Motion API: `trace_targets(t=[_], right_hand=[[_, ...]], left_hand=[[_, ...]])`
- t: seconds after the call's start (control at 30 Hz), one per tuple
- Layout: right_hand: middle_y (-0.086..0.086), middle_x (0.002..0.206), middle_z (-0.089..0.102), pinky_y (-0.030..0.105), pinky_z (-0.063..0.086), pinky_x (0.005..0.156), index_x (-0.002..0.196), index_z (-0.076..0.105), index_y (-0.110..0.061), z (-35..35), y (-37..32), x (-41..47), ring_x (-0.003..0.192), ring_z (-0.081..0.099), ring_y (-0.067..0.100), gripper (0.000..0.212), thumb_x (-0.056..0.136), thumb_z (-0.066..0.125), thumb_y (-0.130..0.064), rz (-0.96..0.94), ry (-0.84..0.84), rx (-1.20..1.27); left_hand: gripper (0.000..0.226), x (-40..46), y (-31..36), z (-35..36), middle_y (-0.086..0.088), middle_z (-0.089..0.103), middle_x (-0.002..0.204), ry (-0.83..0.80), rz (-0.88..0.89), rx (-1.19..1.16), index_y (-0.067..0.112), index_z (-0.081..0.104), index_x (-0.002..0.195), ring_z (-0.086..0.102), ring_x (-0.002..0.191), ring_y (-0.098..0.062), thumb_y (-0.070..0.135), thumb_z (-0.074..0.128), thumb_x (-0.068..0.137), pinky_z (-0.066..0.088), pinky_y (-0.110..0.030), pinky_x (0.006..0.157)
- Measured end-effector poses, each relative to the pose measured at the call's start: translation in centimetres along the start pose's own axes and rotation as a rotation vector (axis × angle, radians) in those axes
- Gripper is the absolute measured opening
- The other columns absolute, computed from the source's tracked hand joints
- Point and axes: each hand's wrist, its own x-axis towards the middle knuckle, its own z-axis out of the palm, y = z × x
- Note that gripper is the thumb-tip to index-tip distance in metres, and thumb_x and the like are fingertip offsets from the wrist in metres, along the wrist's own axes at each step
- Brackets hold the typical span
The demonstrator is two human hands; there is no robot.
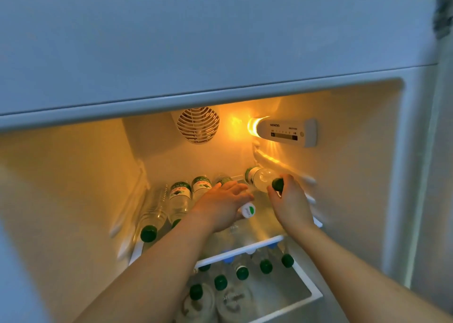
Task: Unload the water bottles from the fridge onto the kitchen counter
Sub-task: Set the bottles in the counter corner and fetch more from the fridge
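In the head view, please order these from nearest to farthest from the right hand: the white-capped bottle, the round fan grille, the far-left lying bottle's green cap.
From the right hand:
1. White-capped bottle, just left of it, under the left hand.
2. Round fan grille, up on the back wall.
3. Far-left bottle's green cap, at the shelf's left front.

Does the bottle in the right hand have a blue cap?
No, the bottle that the right hand grips by its cap end has a dark green cap.
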Motion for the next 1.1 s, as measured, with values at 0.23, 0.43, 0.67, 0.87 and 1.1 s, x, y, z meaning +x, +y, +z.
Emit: trace_targets(t=[0.23,0.43,0.67,0.87,1.1], right_hand=[[0.006,0.119,0.056,0.032,0.044,0.094,0.120,0.053,-0.013,-3.9,-5.8,0.5,0.111,0.051,0.019,0.036,0.093,0.059,-0.035,-0.081,0.238,0.312],[-0.002,0.111,0.055,0.012,0.039,0.071,0.126,0.044,-0.016,-4.7,-7.7,1.5,0.090,0.055,0.010,0.041,0.095,0.050,-0.042,-0.083,0.172,0.409],[-0.014,0.092,0.054,0.023,0.038,0.069,0.115,0.051,-0.022,-4.4,-7.6,3.6,0.080,0.052,0.003,0.031,0.089,0.064,-0.033,0.038,0.035,0.514],[-0.003,0.089,0.063,0.040,0.052,0.078,0.093,0.059,-0.019,-4.5,-7.6,4.3,0.087,0.062,0.022,0.015,0.081,0.066,-0.025,0.153,-0.054,0.653],[0.000,0.078,0.069,0.051,0.057,0.078,0.080,0.066,-0.025,-6.4,-7.9,1.3,0.081,0.066,0.030,0.016,0.066,0.062,-0.031,0.168,0.188,0.729]], left_hand=[[0.039,-1.0,1.8,-5.2,0.008,0.050,0.141,0.345,-0.292,-0.768,0.032,0.042,0.135,0.048,0.119,-0.013,0.043,0.053,0.099,0.035,-0.028,0.093],[0.031,0.1,1.6,-7.0,0.013,0.054,0.118,0.707,-0.484,-1.153,0.029,0.047,0.127,0.053,0.110,-0.010,0.040,0.054,0.098,0.040,-0.028,0.089],[0.017,1.4,0.6,-6.3,0.002,0.066,0.092,0.776,-0.599,-1.237,0.021,0.058,0.101,0.066,0.090,-0.019,0.032,0.061,0.089,0.057,-0.041,0.084],[0.021,1.6,0.6,-6.7,-0.001,0.061,0.076,0.665,-0.606,-1.336,0.015,0.057,0.078,0.063,0.086,-0.025,0.034,0.063,0.074,0.058,-0.042,0.080],[0.006,-2.6,2.3,-7.4,-0.002,0.069,0.076,0.973,-0.756,-1.373,0.013,0.064,0.085,0.067,0.074,-0.022,0.018,0.065,0.082,0.054,-0.033,0.072]])
